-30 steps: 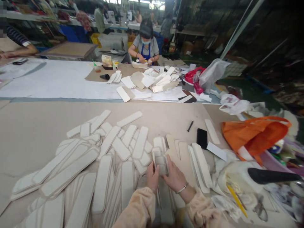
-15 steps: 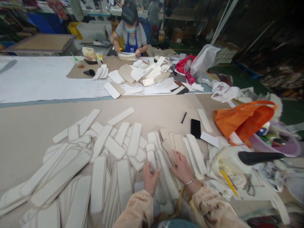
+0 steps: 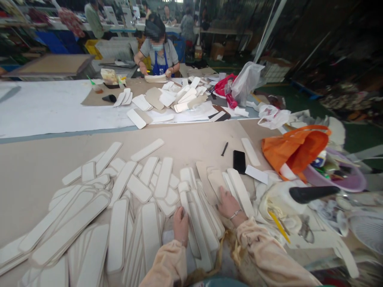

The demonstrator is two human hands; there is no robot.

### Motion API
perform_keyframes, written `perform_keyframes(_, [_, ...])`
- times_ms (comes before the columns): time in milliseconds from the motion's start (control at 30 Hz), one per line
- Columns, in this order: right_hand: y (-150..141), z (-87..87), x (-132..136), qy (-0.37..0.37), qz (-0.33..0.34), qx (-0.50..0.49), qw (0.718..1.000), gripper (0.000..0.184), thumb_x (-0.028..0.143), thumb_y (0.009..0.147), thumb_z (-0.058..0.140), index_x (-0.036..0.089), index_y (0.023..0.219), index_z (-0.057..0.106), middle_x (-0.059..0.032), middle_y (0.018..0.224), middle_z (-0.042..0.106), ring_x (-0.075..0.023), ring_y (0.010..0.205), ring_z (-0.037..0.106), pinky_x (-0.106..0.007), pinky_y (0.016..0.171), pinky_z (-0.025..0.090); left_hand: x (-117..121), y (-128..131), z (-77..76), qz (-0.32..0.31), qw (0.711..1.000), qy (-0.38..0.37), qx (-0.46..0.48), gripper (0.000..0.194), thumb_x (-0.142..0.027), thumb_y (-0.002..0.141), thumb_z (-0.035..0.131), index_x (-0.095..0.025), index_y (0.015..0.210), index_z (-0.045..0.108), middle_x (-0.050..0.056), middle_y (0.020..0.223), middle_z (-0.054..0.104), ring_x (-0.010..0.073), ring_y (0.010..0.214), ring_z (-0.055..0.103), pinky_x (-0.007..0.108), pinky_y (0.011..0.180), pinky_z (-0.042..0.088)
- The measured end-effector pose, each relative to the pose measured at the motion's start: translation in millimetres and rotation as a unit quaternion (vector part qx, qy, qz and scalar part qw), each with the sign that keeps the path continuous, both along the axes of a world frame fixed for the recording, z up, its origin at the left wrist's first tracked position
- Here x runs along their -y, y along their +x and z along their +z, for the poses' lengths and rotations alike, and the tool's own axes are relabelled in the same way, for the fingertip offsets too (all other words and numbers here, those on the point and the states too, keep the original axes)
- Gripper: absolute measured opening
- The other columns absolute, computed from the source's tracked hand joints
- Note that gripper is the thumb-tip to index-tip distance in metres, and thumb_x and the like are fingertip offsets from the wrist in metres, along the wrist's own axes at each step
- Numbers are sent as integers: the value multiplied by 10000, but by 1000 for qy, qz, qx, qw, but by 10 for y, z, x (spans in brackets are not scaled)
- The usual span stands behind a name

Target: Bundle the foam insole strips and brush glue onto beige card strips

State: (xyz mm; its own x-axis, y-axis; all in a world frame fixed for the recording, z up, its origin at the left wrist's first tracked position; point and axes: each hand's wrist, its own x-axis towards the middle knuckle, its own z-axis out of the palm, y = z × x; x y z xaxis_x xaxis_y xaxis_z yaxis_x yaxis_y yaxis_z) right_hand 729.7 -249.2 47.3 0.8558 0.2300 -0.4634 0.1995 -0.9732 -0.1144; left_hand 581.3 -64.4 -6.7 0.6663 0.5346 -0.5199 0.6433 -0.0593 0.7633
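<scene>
My left hand (image 3: 181, 226) is closed at the near end of a narrow white strip (image 3: 184, 196) with rounded corners, its fingers bent and the thumb close to them. My right hand (image 3: 229, 204) is closed on a thin beige panel (image 3: 216, 181), with its fingers over the near right edge. Between my hands, a row of long pale strips (image 3: 205, 217) lies overlapped, running toward me. Just right of the beige panel are more white strips (image 3: 241, 191). Left of my hands spreads a large heap of rounded white strips (image 3: 119, 231).
A black phone (image 3: 239, 161) and a dark pen (image 3: 224, 148) lie beyond my right hand. Further right are an orange bag (image 3: 295, 149), a purple basin (image 3: 353, 183), a yellow cutter (image 3: 278, 226) and scissors (image 3: 305, 231). A co-worker (image 3: 160, 56) handles similar pieces across the table.
My left hand's thumb has drawn in toward its fingers. My right hand has shifted the beige panel to the right, over neighbouring pieces. The camera view has moved slightly.
</scene>
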Motion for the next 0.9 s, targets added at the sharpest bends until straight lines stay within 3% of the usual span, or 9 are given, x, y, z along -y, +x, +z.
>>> perform_keyframes(133, [182, 40, 56, -4, -50, -9, 999, 624, 121, 850, 356, 28, 1448, 204, -215, 1000, 660, -295, 901, 649, -376, 763, 440, 11, -15, -62, 7, 999, 32, 6, 439, -259, 733, 516, -155, 1159, 547, 125, 1301, 535, 245, 1253, 457, 350, 1035, 377])
perform_keyframes(233, [309, 61, 16, 3, -73, -21, 997, 573, 295, 920, 333, 40, 1428, 258, -216, 1052, 651, -298, 972, 638, -378, 799, 441, 22, -15, -96, 5, 999, 42, 8, 429, -262, 746, 505, -140, 1155, 537, 139, 1258, 557, 234, 1200, 503, 349, 1013, 394])
perform_keyframes(333, [364, 47, -192, 3, -89, -25, 996, 851, 590, 865, 406, 36, 1464, 164, -254, 1172, 583, -331, 1091, 579, -411, 870, 423, 19, -3, -115, 3, 999, 50, 4, 394, -266, 760, 502, -172, 1140, 541, 125, 1236, 580, 225, 1174, 525, 345, 995, 404])
perform_keyframes(400, [377, 16, -401, -8, -105, -26, 994, 1029, 674, 778, 488, 30, 1477, 94, -283, 1219, 530, -362, 1115, 553, -449, 890, 412, 12, 11, -119, 3, 998, 57, -4, 387, -269, 757, 510, -174, 1131, 548, 125, 1224, 588, 222, 1164, 533, 329, 991, 404])
perform_keyframes(500, [406, -43, -701, -31, -136, -27, 990, 1119, 661, 691, 594, 91, 1494, 61, -313, 1350, 383, -427, 1129, 514, -522, 860, 416, 3, 28, -119, 4, 998, 64, -12, 414, -279, 745, 519, -139, 1134, 555, 138, 1207, 595, 224, 1135, 550, 312, 979, 410])
perform_keyframes(600, [458, -93, -867, -44, -142, -30, 988, 1071, 592, 689, 620, 154, 1501, 75, -305, 1441, 248, -485, 1180, 439, -565, 849, 410, -4, 26, -123, 8, 998, 59, -9, 450, -288, 752, 511, -104, 1161, 544, 159, 1227, 584, 224, 1131, 556, 308, 955, 429])
perform_keyframes(800, [503, -165, -820, -54, -77, -28, 995, 976, 395, 713, 631, 103, 1490, 119, -272, 1293, 444, -423, 1199, 434, -516, 931, 361, -10, -2, -117, 18, 999, 41, 4, 446, -293, 740, 544, -115, 1149, 560, 155, 1213, 589, 231, 1108, 566, 339, 947, 440])
perform_keyframes(900, [462, -210, -798, -71, -62, -20, 995, 981, 339, 699, 653, 107, 1489, 120, -273, 1288, 440, -422, 1214, 412, -515, 923, 364, -16, 7, -90, 18, 999, 37, 3, 450, -286, 738, 541, -106, 1149, 564, 159, 1212, 582, 237, 1121, 552, 346, 963, 428])
